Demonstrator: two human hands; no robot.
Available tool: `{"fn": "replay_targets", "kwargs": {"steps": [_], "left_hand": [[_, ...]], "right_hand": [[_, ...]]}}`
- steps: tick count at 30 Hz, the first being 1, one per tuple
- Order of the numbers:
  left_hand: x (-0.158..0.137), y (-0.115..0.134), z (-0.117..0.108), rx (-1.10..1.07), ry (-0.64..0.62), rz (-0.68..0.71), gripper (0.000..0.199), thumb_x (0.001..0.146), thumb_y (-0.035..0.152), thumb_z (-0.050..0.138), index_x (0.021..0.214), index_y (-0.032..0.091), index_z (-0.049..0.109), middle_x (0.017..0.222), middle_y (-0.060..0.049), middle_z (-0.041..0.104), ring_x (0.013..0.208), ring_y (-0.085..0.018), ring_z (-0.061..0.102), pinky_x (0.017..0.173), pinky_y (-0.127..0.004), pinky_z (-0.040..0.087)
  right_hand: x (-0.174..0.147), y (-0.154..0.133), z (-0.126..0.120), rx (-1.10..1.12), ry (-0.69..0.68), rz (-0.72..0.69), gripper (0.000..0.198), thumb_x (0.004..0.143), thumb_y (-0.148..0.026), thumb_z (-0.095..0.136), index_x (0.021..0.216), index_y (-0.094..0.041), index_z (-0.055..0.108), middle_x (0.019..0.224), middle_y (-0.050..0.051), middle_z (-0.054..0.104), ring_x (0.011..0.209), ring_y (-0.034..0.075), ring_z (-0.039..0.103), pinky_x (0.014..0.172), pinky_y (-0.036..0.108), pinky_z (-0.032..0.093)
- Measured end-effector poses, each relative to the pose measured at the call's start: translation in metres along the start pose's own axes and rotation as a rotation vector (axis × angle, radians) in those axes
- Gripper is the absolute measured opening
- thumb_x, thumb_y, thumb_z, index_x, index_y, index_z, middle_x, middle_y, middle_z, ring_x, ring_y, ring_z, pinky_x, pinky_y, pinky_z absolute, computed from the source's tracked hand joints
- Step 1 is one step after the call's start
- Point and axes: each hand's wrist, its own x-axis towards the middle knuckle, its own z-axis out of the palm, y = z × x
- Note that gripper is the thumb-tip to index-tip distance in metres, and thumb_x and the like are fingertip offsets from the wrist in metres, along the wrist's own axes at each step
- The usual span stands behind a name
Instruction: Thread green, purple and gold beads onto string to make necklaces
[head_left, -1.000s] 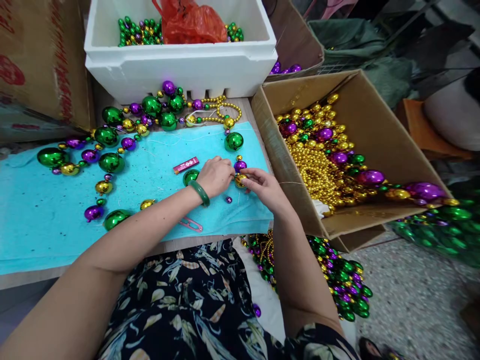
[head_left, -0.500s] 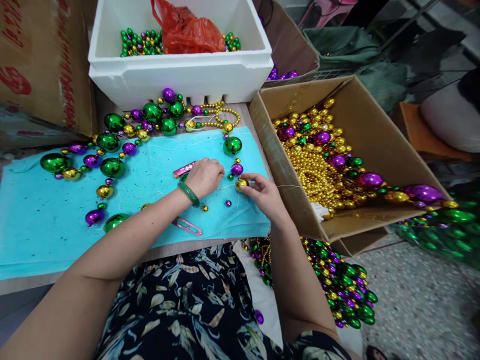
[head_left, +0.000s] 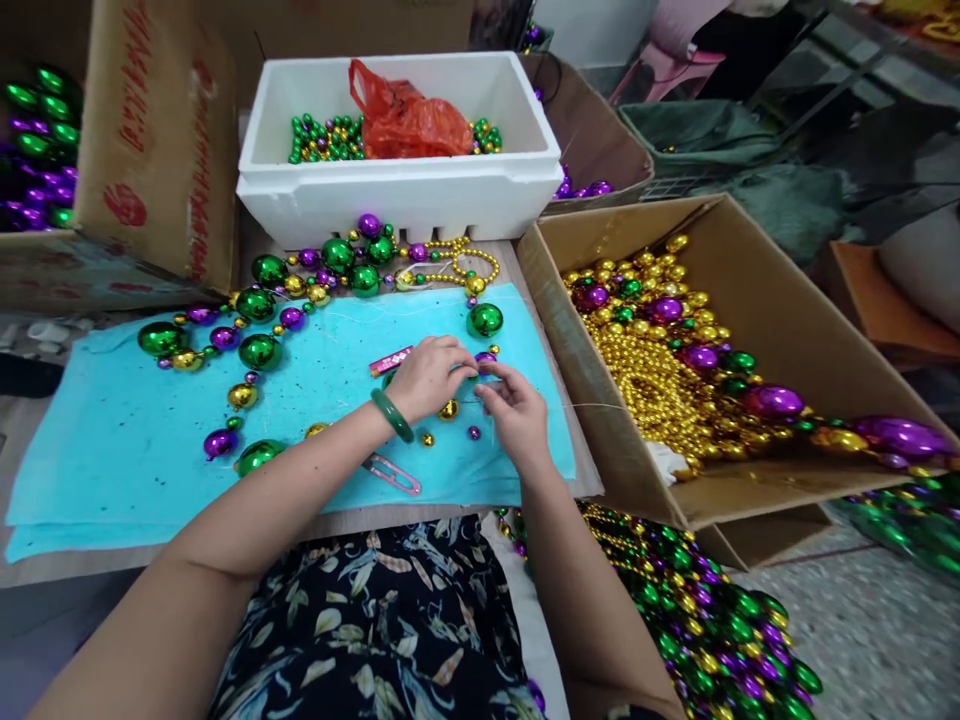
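My left hand [head_left: 429, 380], with a green bangle [head_left: 392, 414] at its wrist, has its fingers pinched together beside the bead string; what they hold is hidden. My right hand [head_left: 517, 415] is closed at the fingertips on a thin clear thread [head_left: 592, 405], which trails off to the right. A purple bead [head_left: 486, 357] shows just behind the meeting fingertips. Below my left hand lies a gold bead [head_left: 448, 410]. A small purple bead [head_left: 474, 433] and a small gold bead [head_left: 427, 439] rest on the blue cloth [head_left: 150, 440]. The strung bead necklace [head_left: 339, 256] curves across the cloth.
Pink thread snips [head_left: 396, 475] and a small pink packet [head_left: 391, 361] lie near my left hand. A white foam box [head_left: 397, 190] with beads and a red bag stands behind. At right is a cardboard box [head_left: 817, 300] of gold beads; another carton [head_left: 161, 150] stands left.
My right hand has let go of the gold bead, which now lies below my left hand. My fingertips have come together by the purple bead. The camera view has shifted.
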Motion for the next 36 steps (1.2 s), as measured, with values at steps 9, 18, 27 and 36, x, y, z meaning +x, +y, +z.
{"fn": "replay_targets", "kwargs": {"steps": [9, 18, 27, 36], "left_hand": [[0.003, -0.017, -0.012, -0.125, 0.124, -0.047, 0.013, 0.085, 0.02, 0.059, 0.084, 0.018, 0.072, 0.09, -0.003, 0.069, 0.09, -0.016, 0.062, 0.087, -0.029, 0.047], [0.004, -0.086, -0.053, 0.449, -0.007, -0.325, 0.026, 0.091, 0.02, 0.045, 0.101, 0.015, 0.068, 0.105, -0.01, 0.065, 0.1, -0.022, 0.058, 0.088, -0.034, 0.046], [-0.015, -0.094, -0.053, 0.582, -0.07, -0.368, 0.027, 0.089, 0.024, 0.048, 0.106, 0.013, 0.066, 0.105, -0.013, 0.062, 0.102, -0.026, 0.057, 0.088, -0.037, 0.048], [-0.016, -0.045, -0.04, 0.064, -0.156, 0.03, 0.036, 0.086, 0.019, 0.054, 0.122, 0.015, 0.059, 0.119, -0.009, 0.065, 0.111, -0.02, 0.059, 0.096, -0.032, 0.047]], "right_hand": [[0.021, -0.013, 0.006, 0.129, -0.027, 0.025, 0.015, 0.069, -0.031, 0.069, 0.075, -0.017, 0.066, 0.061, 0.0, 0.062, 0.051, 0.012, 0.052, 0.049, 0.025, 0.044], [0.031, -0.024, -0.009, 0.228, 0.107, -0.013, 0.015, 0.073, -0.031, 0.067, 0.076, -0.017, 0.062, 0.061, -0.001, 0.059, 0.053, 0.011, 0.052, 0.048, 0.022, 0.041], [0.016, -0.006, 0.019, -0.113, -0.053, -0.104, 0.014, 0.078, -0.032, 0.057, 0.076, -0.019, 0.061, 0.065, 0.001, 0.061, 0.06, 0.014, 0.056, 0.058, 0.026, 0.046], [0.02, -0.011, 0.044, -0.241, -0.171, -0.177, 0.017, 0.083, -0.031, 0.05, 0.079, -0.019, 0.062, 0.071, 0.003, 0.064, 0.066, 0.016, 0.06, 0.062, 0.026, 0.047]]}}
